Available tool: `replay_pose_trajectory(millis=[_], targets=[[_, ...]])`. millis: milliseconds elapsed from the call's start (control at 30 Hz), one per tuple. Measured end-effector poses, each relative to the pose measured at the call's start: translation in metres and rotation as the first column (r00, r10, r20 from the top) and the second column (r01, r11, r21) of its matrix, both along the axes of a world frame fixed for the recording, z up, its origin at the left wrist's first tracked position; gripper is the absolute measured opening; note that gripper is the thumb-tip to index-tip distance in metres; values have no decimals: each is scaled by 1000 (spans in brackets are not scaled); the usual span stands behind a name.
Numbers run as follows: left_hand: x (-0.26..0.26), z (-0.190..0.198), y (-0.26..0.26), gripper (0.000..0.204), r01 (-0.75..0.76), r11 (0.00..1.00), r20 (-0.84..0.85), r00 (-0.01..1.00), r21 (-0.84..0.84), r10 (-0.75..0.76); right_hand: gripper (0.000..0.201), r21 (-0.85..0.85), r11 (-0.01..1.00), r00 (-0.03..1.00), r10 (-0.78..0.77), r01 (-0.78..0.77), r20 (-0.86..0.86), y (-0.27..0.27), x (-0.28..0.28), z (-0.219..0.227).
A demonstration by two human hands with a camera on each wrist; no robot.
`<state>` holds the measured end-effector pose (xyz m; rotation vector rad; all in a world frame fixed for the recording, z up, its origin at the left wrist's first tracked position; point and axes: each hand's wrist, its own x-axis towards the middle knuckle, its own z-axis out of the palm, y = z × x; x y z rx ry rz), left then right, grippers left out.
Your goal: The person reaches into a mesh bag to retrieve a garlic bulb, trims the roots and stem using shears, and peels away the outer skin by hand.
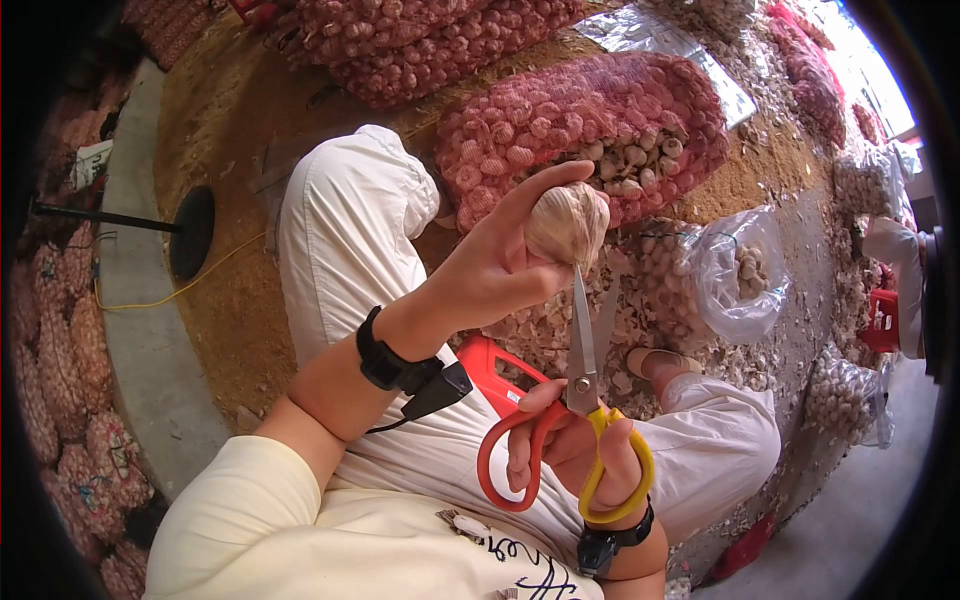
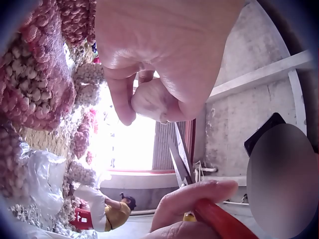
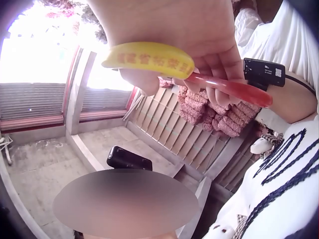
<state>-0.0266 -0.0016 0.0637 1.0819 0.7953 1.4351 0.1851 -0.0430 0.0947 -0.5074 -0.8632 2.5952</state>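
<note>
A pale, papery garlic bulb (image 1: 567, 224) sits in my left hand (image 1: 490, 260), pinched between thumb and fingers. My right hand (image 1: 580, 450) grips scissors (image 1: 584, 365) by a red handle loop and a yellow one, thumb and fingers through the loops. The blades point up, slightly parted, with one tip right at the underside of the bulb. From the left wrist view, the bulb (image 2: 152, 99) hangs in the fingers just above the blades (image 2: 180, 154). The yellow handle (image 3: 149, 60) crosses the palm in the right wrist view.
Past my left hand lies a pink net sack of garlic (image 1: 490, 135), open on one side with trimmed bulbs showing. A clear plastic bag (image 1: 740, 275) of bulbs stands to the right. A black round stand base (image 1: 193, 232) is at left. Another person (image 2: 117, 211) sits farther off.
</note>
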Motion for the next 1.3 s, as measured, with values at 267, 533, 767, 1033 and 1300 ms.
replay_pose_trajectory(millis=[267,533,767,1033,1300], targets=[[1,2,-1,81,-5,1000,1,1000,-25,5,86,0,1000,1000,-10,10,4,-1,0,-1],[1,1,0,80,0,1000,-7,1000,-17,0,86,-6,1000,1000,-27,27,15,-1,-2,0],[3,2,-3,80,37,999,3,999,-39,-37,86,-6,999,998,-50,50,44,0,-2,1],[9,0,-3,79,62,995,35,998,-77,-60,87,30,997,996,-66,64,63,2,-1,-1],[17,-11,-5,77,192,975,138,975,-114,-176,71,201,980,998,-26,13,63,11,4,8]])
